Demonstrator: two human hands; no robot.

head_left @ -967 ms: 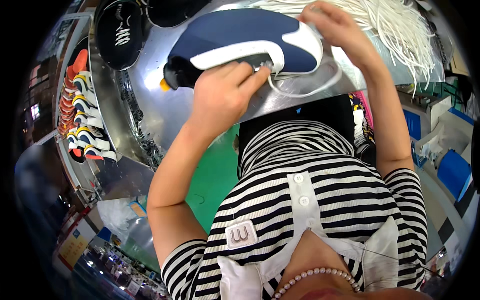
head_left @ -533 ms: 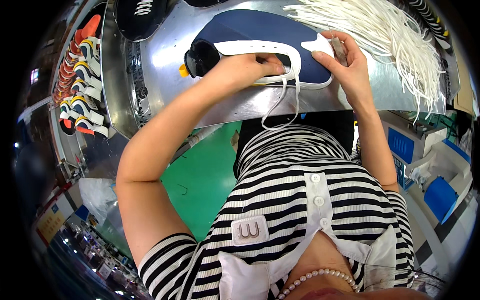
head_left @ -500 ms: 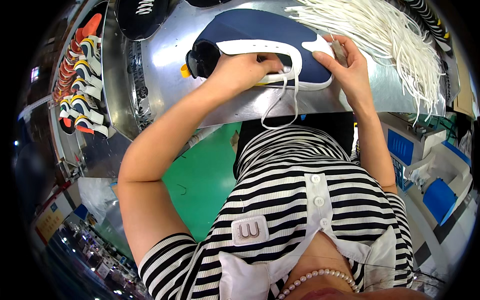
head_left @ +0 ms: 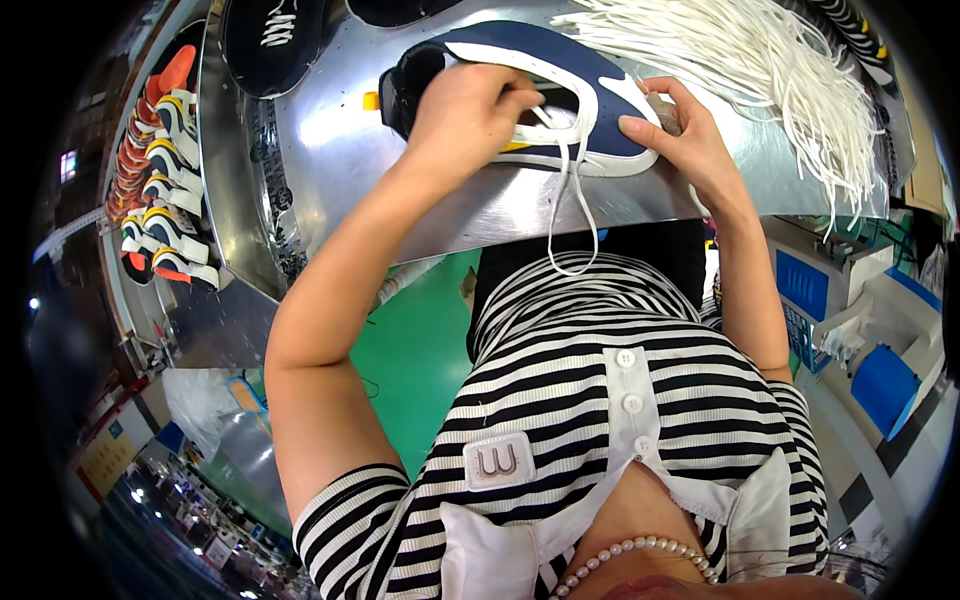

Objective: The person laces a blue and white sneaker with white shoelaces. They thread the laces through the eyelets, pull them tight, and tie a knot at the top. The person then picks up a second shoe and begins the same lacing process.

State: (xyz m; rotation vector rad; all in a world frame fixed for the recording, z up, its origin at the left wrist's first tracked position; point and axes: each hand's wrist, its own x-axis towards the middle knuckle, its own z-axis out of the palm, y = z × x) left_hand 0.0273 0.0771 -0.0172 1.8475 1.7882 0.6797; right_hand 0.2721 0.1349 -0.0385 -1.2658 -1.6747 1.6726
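Note:
A navy and white shoe lies on its side on the shiny metal table. My left hand grips the shoe over its lace area, fingers curled around it. My right hand holds the toe end, fingers pressed to the navy upper. A white lace hangs from the shoe in a loop over the table's near edge. A big bundle of loose white laces lies on the table just beyond my right hand.
Another dark shoe rests at the table's far left. A row of orange, white and black shoes lines a rack on the left. Green floor shows below the table edge; blue bins stand at right.
The shoe has come down from being held up near the camera and now rests on the table. Both hands followed it, and the lace loop now dangles over the edge.

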